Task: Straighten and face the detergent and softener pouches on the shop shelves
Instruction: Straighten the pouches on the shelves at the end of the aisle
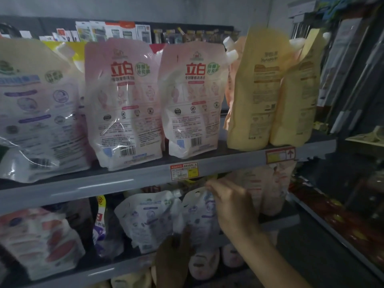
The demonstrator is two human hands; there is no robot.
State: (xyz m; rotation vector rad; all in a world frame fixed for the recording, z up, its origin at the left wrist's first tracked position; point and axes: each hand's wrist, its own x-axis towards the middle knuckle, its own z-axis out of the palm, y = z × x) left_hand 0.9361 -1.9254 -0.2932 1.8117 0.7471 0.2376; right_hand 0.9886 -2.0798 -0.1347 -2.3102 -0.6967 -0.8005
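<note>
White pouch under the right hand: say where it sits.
Head view, middle shelf, right of centre: the white pouch sits between a spouted pouch on its left and pale pink pouches on its right.

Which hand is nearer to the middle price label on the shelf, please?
Right. The right hand is just below the price label; the left hand is far lower, against a pouch.

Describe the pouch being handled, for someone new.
Find the red price label on the upper shelf edge; look just below. Right of the capped white-purple pouch, the target pouch shows a hang hole, its top pinched by the right hand.
</note>
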